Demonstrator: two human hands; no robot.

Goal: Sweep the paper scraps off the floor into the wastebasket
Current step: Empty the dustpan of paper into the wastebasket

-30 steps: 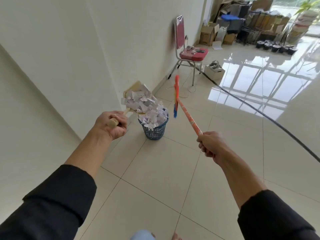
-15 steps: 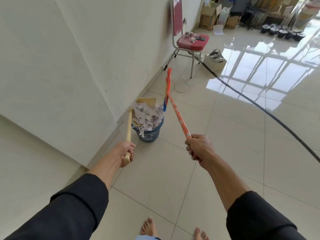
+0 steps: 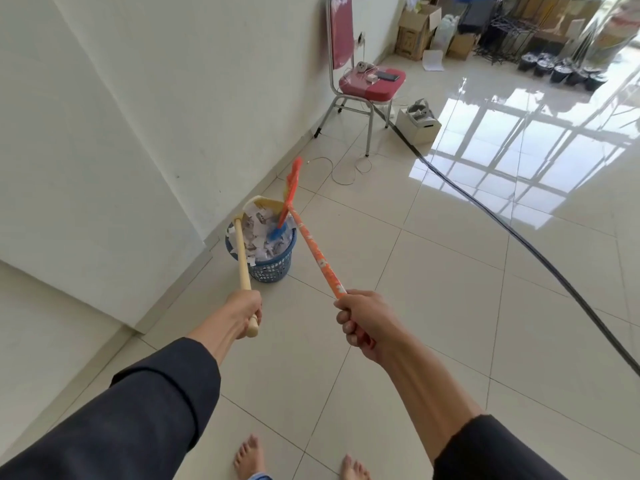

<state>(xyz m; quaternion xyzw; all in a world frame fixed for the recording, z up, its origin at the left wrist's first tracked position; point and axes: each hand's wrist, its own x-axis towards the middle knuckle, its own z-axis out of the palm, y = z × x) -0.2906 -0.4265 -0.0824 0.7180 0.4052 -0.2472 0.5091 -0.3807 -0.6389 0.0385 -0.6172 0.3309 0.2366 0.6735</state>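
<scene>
A small blue wastebasket (image 3: 272,266) stands on the tiled floor by the wall, heaped with white paper scraps (image 3: 258,237). My left hand (image 3: 242,315) grips the wooden handle of a cream dustpan (image 3: 265,205), whose pan is tipped over the basket's far rim. My right hand (image 3: 362,322) grips the orange handle of a broom (image 3: 317,254). The broom's blue bristles (image 3: 280,231) reach down into the scraps inside the basket.
The white wall runs along the left, close to the basket. A red chair (image 3: 370,83) with small items on its seat stands farther back, a white cord and a small box near it. A black cable (image 3: 519,237) crosses the floor on the right. My bare feet show at the bottom.
The dustpan has come down from above the basket and tipped its scraps in. The broom head has swung down into the basket. My view has tilted downward.
</scene>
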